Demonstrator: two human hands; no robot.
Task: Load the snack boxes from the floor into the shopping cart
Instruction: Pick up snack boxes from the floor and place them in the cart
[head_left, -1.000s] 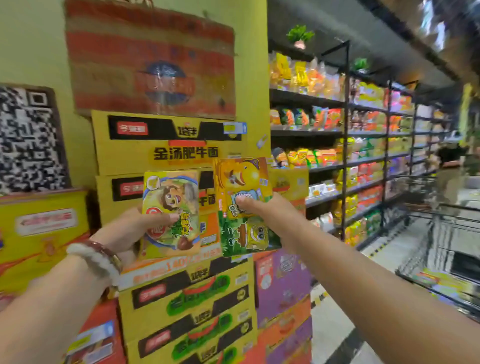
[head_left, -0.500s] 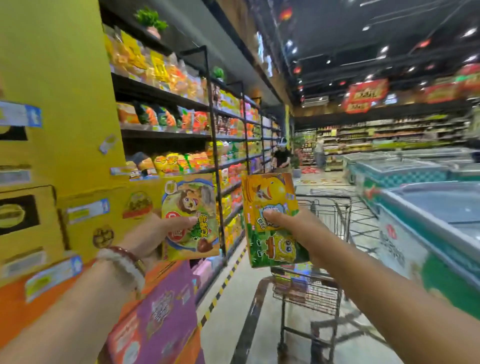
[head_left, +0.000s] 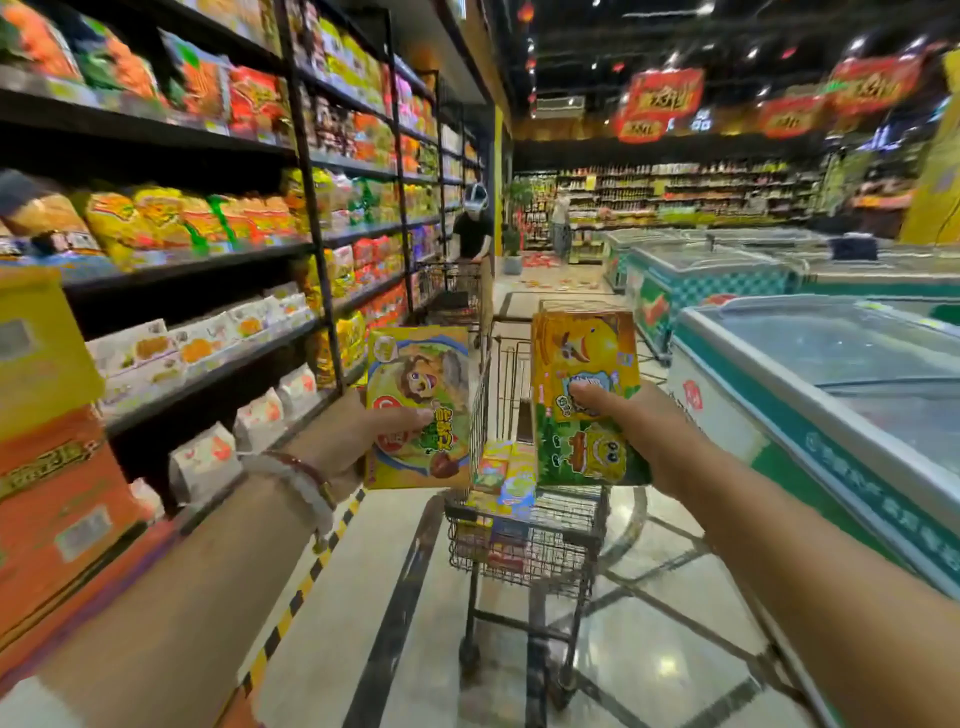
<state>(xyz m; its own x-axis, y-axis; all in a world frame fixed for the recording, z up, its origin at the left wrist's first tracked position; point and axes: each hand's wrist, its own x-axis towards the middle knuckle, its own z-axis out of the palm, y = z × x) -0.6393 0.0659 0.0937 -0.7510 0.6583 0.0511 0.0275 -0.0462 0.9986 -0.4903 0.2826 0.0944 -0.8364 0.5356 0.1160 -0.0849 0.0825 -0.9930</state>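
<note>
My left hand (head_left: 358, 441) grips a yellow snack box with a lion cartoon (head_left: 421, 384), thumb across its front. My right hand (head_left: 644, 426) holds a stack of two snack boxes, an orange-yellow one (head_left: 587, 353) over a green one with a yellow cartoon face (head_left: 587, 457). Both hands are raised at chest height. Right behind and below them stands the wire shopping cart (head_left: 524, 551), with several colourful snack boxes (head_left: 506, 480) lying in its basket.
Black shelves of snack bags (head_left: 208, 223) line the left side, with orange and yellow cartons (head_left: 52, 467) stacked at the near left. Chest freezers (head_left: 831, 395) run along the right. A person with another cart (head_left: 470, 244) stands farther down the tiled aisle.
My view has swung right from the stacked cartons to the aisle. Both hands carried their boxes along and now hang in front of the cart, which has come to the centre.
</note>
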